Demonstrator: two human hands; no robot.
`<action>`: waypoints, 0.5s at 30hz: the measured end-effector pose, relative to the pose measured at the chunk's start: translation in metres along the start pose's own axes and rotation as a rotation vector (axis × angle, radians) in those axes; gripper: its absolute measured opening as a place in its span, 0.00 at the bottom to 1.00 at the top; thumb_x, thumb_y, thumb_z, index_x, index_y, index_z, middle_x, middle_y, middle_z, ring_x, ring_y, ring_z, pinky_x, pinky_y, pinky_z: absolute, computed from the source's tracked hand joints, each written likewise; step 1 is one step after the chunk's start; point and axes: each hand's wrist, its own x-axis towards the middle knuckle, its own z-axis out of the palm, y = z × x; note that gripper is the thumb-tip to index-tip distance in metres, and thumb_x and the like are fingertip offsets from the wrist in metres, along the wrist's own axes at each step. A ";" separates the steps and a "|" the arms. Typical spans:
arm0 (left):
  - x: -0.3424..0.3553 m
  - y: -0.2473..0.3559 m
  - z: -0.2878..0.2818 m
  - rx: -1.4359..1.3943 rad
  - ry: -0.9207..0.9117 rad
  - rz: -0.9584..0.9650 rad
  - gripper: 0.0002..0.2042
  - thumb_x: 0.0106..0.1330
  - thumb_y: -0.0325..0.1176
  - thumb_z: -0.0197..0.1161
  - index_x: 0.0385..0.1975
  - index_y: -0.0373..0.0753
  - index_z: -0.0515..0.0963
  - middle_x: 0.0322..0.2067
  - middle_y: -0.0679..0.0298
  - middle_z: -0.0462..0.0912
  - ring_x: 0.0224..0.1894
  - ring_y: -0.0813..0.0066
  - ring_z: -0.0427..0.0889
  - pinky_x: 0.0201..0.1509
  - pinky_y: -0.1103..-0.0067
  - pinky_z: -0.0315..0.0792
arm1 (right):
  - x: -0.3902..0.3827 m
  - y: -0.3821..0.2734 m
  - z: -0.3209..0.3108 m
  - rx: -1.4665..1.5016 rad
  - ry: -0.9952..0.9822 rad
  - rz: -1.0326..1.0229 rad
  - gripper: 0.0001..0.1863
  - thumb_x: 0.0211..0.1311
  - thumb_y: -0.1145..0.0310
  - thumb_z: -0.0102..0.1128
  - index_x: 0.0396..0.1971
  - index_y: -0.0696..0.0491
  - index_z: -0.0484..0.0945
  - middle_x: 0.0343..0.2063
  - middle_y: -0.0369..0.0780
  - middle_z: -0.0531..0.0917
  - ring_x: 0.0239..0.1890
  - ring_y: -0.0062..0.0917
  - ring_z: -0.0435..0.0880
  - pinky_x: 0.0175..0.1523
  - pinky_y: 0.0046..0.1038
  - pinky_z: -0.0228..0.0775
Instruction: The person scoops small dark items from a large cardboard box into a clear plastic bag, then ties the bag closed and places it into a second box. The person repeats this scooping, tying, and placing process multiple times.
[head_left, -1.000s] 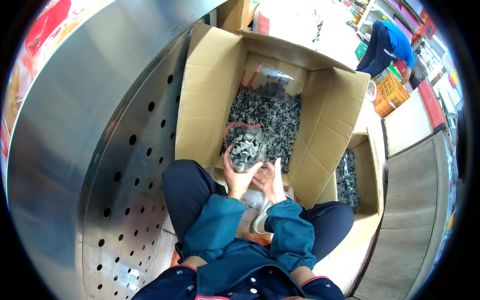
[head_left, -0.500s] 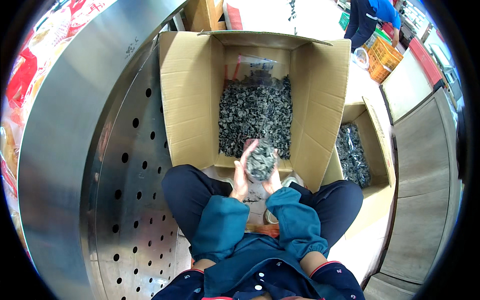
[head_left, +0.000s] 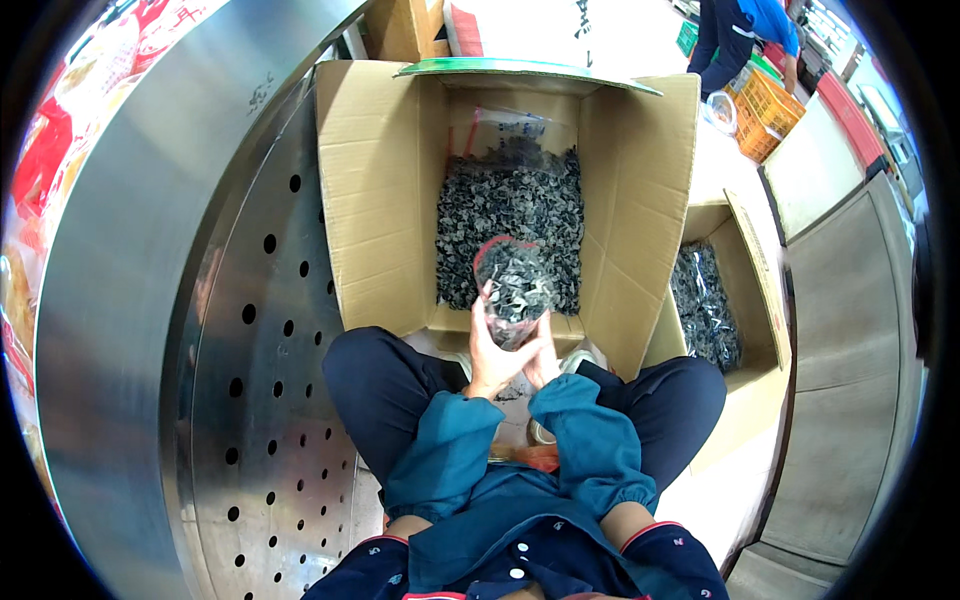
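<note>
A small clear plastic bag (head_left: 520,290) with a red edge holds dark, curled pieces that look like dried black fungus. My left hand (head_left: 490,358) is wrapped round the bag's near left side. On its near right side, my right hand (head_left: 543,357) grips it too, fingers close to the left ones. Beyond the hands, the bag hangs over the near part of a large open cardboard box (head_left: 372,210). Inside that box lies a heap of the same dried black fungus (head_left: 510,205), with a clear plastic liner (head_left: 520,128) showing at its far end.
A second cardboard box (head_left: 755,290) with dark, plastic-wrapped contents stands at the right. Along my left runs a steel panel with round holes (head_left: 260,330), with red packages (head_left: 50,150) beyond. Far right, a person (head_left: 745,40) bends by orange crates (head_left: 768,112).
The bag has tilted and moved a little away from me, its red edge now showing over the heap. My hands have closed in round its near end.
</note>
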 end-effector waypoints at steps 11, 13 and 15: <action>0.011 0.001 -0.028 -0.144 -0.055 -0.107 0.36 0.38 0.24 0.74 0.51 0.34 0.63 0.45 0.61 0.74 0.47 0.74 0.74 0.53 0.76 0.68 | -0.006 -0.071 0.038 -0.836 -0.066 -0.487 0.21 0.64 0.66 0.48 0.56 0.56 0.64 0.49 0.41 0.72 0.50 0.22 0.71 0.53 0.23 0.63; 0.009 -0.001 -0.028 -0.207 -0.119 -0.094 0.38 0.38 0.23 0.74 0.53 0.34 0.61 0.46 0.61 0.73 0.48 0.75 0.72 0.53 0.77 0.68 | -0.016 -0.084 0.053 -0.758 -0.116 -0.462 0.14 0.63 0.70 0.50 0.47 0.57 0.73 0.40 0.37 0.77 0.43 0.17 0.73 0.48 0.18 0.64; 0.008 -0.004 -0.029 -0.255 -0.178 -0.104 0.39 0.37 0.22 0.74 0.54 0.34 0.61 0.47 0.61 0.72 0.49 0.75 0.72 0.53 0.76 0.68 | -0.020 -0.092 0.055 -0.822 -0.187 -0.463 0.13 0.61 0.73 0.52 0.45 0.57 0.75 0.41 0.38 0.76 0.44 0.19 0.74 0.50 0.19 0.64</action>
